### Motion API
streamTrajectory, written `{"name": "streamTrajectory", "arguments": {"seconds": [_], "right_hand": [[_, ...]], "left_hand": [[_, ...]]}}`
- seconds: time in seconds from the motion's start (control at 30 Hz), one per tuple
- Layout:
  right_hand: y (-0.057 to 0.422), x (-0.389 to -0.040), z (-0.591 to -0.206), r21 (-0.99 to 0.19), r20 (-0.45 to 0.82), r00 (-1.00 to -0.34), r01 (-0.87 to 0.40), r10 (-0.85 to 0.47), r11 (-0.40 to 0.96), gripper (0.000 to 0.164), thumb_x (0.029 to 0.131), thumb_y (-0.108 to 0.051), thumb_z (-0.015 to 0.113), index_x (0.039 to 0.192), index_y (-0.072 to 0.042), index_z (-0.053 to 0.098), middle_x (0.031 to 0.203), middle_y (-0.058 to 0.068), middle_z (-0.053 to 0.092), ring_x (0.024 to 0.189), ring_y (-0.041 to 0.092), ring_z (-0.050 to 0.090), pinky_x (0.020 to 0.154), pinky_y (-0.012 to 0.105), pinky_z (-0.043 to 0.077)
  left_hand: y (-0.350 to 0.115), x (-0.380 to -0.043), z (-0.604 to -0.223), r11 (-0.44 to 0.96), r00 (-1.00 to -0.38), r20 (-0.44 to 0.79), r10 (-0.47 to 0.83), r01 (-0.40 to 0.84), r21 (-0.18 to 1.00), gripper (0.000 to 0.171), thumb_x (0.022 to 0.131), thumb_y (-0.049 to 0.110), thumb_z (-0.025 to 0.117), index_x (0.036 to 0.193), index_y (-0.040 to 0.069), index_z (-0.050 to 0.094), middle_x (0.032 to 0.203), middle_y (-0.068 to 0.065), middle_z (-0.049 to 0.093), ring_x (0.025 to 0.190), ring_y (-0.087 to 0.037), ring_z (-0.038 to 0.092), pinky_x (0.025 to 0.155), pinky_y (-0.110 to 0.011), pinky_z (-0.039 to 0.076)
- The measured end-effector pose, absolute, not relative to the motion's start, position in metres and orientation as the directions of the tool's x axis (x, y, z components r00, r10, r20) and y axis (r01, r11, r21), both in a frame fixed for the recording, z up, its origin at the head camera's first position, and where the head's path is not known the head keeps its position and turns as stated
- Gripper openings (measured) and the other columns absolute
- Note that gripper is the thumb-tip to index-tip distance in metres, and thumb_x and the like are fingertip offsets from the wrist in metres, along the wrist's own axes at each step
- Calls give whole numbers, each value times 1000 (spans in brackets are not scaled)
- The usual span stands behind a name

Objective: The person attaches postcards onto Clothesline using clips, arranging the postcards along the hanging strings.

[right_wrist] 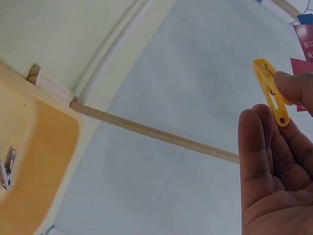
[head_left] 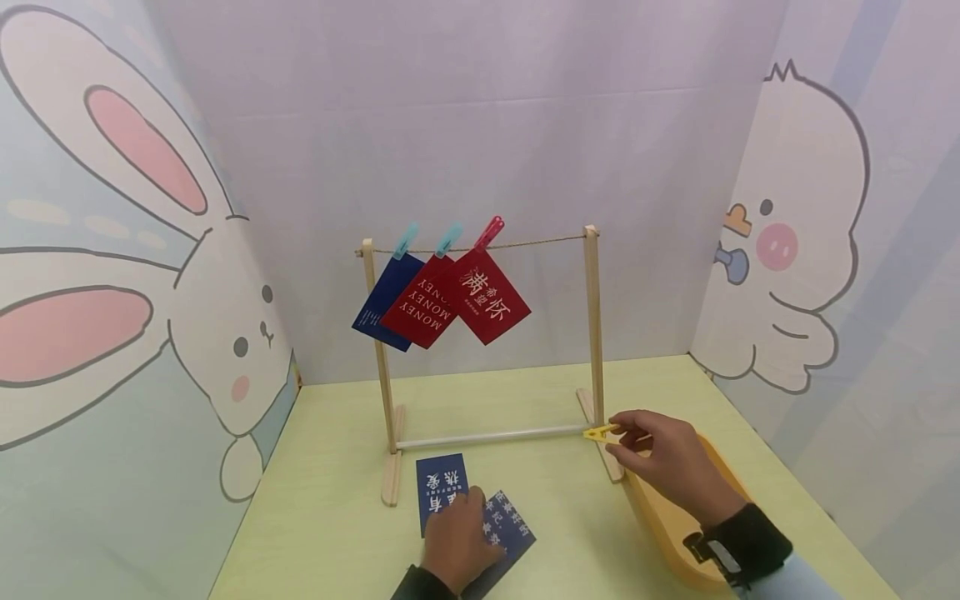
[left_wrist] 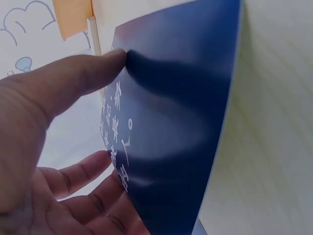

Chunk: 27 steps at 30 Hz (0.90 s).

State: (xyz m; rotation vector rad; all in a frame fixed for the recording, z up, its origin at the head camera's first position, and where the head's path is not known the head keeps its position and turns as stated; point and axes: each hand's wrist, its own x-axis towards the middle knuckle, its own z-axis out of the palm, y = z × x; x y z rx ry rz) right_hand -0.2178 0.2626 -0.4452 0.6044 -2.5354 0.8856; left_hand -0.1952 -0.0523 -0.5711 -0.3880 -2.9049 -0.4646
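My left hand (head_left: 457,542) is at a blue card (head_left: 513,527) with white writing low on the table. In the left wrist view, the thumb lies on that card's face and the other fingers reach its edge. A second blue card (head_left: 441,477) lies flat beside it, partly covered by the hand. Between thumb and fingertips, my right hand (head_left: 667,458) pinches a yellow clothespin (right_wrist: 266,88) near the rack's right foot. From the rack's string (head_left: 547,242) hang a blue card (head_left: 375,312), a red MONEY card (head_left: 416,312) and another red card (head_left: 495,296).
Two light-blue clothespins (head_left: 405,240) and a red one (head_left: 489,232) clip the hanging cards. The wooden rack's right post (head_left: 593,325) stands near an orange bin (head_left: 660,533), beneath my right forearm. A greyish clip (right_wrist: 9,169) lies inside the bin. Printed walls enclose the table.
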Motion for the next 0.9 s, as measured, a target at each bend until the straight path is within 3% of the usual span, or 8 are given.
{"name": "streamTrajectory", "arguments": {"seconds": [0.17, 0.53, 0.7, 0.9], "right_hand": [[263, -218, -444, -483, 486, -832, -511, -269, 711, 36, 74, -16, 81, 107, -14, 65, 88, -7, 65, 72, 3, 58, 64, 24, 56], [264, -219, -444, -472, 506, -814, -538, -286, 698, 36, 74, -15, 81, 106, -12, 65, 89, -2, 67, 72, 4, 58, 64, 28, 57], [264, -220, -443, -462, 520, -802, -554, -294, 692, 35, 75, -17, 81, 106, -14, 65, 88, -5, 66, 72, 4, 58, 63, 27, 57], [264, -222, -437, -446, 531, -785, -580, -320, 682, 33, 78, -28, 79, 105, -16, 65, 89, -9, 65, 72, 2, 57, 63, 25, 56]], "left_hand": [[-52, -198, -571, 914, -949, 230, 215, 279, 296, 61, 52, 43, 85, 97, 14, 55, 68, 9, 48, 54, -7, 43, 46, -30, 40], [-52, -197, -569, 910, -948, 241, 208, 278, 307, 62, 53, 40, 86, 101, 13, 57, 72, 7, 54, 58, -8, 48, 52, -36, 45], [-53, -198, -567, 897, -939, 262, 222, 302, 322, 48, 62, 29, 81, 104, 11, 64, 83, 2, 64, 71, -13, 58, 58, -43, 51], [-55, -201, -557, 848, -953, 213, 215, 291, 443, 29, 70, 13, 75, 98, 15, 69, 85, 3, 67, 75, -12, 59, 62, -40, 52]]}}
